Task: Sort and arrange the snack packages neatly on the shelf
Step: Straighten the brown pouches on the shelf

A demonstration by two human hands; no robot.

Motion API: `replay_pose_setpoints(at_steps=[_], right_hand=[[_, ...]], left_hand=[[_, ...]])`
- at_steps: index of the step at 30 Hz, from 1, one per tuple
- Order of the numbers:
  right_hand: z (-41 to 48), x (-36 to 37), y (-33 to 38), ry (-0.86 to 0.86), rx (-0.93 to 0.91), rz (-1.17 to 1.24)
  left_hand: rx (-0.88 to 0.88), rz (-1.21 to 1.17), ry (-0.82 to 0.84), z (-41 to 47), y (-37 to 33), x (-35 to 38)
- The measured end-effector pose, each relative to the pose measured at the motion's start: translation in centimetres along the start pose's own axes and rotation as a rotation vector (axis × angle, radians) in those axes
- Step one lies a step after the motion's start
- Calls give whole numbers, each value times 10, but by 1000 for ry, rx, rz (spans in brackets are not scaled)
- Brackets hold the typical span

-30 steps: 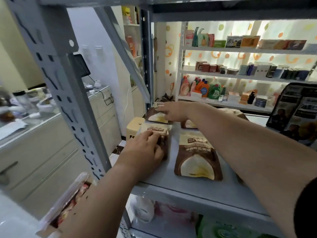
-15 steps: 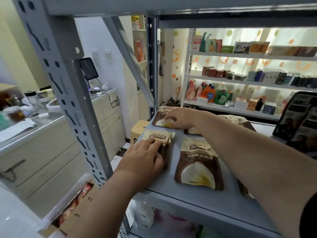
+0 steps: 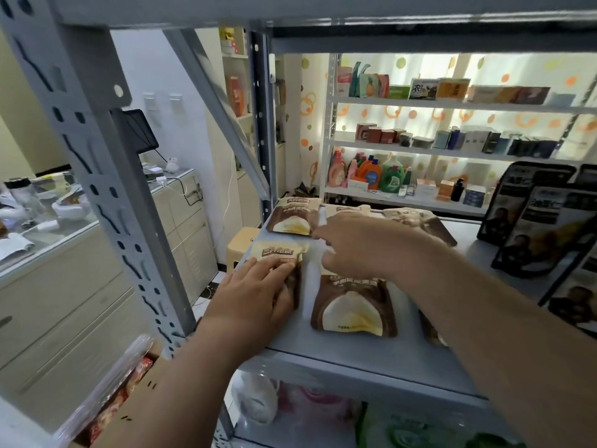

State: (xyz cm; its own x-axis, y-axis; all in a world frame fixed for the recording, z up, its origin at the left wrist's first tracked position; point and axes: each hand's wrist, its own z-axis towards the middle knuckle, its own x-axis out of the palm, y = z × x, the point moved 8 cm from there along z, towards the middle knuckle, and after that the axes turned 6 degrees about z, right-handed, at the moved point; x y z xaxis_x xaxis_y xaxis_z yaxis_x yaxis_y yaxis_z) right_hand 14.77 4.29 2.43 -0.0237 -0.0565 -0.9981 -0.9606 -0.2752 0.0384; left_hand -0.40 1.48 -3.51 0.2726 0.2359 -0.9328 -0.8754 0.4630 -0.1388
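Several brown-and-cream snack packages lie flat on the grey shelf. My left hand rests palm-down on the near-left package, thumb at its right edge, holding it. My right hand hovers over the shelf's middle with its fingers pointing left. Its fingertips are just right of the back-left package, and it grips nothing. Its palm covers the top of the near-middle package. More packages lie behind it. Another package is mostly hidden under my right forearm.
Black upright packages stand on the shelf's right side. The rack's grey post rises at left, and a diagonal brace crosses behind it. A cardboard box of wrapped goods sits low left. Bags fill the shelf below.
My right hand has lifted off the back-left package and drawn back toward the middle of the shelf. My left hand stays on the near-left package. The camera has shifted slightly.
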Motion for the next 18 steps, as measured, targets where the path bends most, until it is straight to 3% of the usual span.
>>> replay_pose_setpoints(at_steps=[6,18], right_hand=[[-83,52,12,-70,175,157],[-98,65,6,-144,178,212]], left_hand=[[19,-48,-12,-3,-1,2],[29,-33,-4,-5,-5,-3]])
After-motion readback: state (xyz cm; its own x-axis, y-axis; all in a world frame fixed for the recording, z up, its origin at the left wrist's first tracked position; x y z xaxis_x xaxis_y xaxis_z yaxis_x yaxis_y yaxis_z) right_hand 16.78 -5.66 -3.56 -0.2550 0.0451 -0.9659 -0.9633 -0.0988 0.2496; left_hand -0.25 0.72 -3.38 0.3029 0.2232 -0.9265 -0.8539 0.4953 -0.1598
